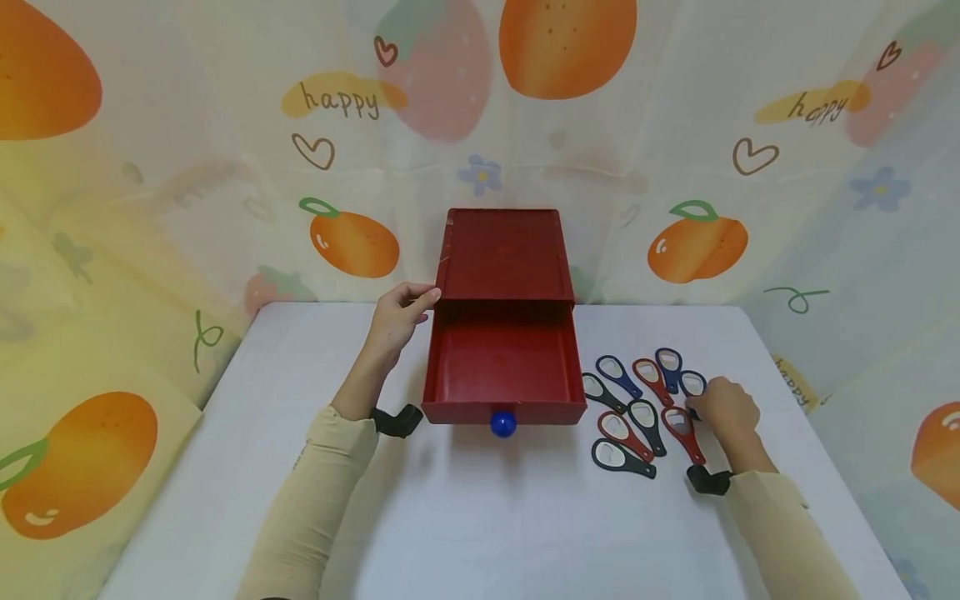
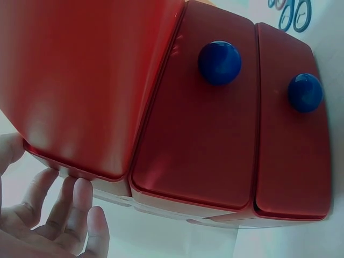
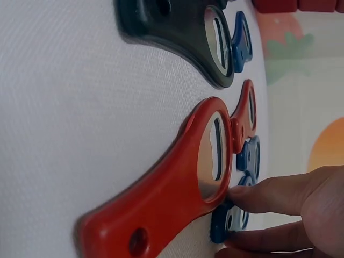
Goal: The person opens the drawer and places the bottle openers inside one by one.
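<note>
A red drawer cabinet (image 1: 504,254) with blue round knobs stands at the table's back. Its top drawer (image 1: 504,358) is pulled out and bare inside; two lower drawers in the left wrist view are closed. My left hand (image 1: 400,321) rests at the cabinet's upper left corner, thumb by the top edge and fingers against the side wall. To the right, red, blue and dark bottle openers lie spread on the table. My right hand (image 1: 727,410) pinches a blue bottle opener (image 3: 219,223) by its handle between thumb and fingers. A red bottle opener (image 3: 177,183) lies just beside it.
Several other openers, such as a dark one (image 1: 622,458) and a blue one (image 1: 618,375), lie between the cabinet and my right hand. A white cloth covers the table (image 1: 480,525). A fruit-print curtain (image 1: 225,167) hangs behind and at both sides.
</note>
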Tool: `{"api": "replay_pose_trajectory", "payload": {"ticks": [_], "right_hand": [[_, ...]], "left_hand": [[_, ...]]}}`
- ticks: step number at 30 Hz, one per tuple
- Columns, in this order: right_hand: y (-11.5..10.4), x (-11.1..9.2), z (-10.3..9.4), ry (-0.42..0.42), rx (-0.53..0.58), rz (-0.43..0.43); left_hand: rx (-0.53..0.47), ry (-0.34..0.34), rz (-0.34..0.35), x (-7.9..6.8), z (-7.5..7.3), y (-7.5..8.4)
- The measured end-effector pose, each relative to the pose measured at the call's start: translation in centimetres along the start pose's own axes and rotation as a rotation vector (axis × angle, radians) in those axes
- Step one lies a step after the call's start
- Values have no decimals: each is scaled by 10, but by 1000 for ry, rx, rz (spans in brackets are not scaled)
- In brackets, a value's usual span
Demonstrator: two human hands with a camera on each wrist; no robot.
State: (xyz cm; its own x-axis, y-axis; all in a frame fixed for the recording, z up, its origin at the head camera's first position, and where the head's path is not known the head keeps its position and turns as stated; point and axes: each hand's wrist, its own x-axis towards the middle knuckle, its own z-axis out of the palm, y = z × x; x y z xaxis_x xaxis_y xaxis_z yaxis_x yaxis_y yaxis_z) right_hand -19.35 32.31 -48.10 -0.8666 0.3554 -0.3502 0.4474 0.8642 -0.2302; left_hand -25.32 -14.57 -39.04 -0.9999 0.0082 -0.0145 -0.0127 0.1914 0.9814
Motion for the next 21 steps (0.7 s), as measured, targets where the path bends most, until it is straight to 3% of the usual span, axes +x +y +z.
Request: {"api": "replay_pose_trajectory", "payload": {"ticks": [21], "right_hand": [[15, 3, 1, 33, 24, -16]], "left_hand": [[-2, -1, -11, 0, -1, 0]]}}
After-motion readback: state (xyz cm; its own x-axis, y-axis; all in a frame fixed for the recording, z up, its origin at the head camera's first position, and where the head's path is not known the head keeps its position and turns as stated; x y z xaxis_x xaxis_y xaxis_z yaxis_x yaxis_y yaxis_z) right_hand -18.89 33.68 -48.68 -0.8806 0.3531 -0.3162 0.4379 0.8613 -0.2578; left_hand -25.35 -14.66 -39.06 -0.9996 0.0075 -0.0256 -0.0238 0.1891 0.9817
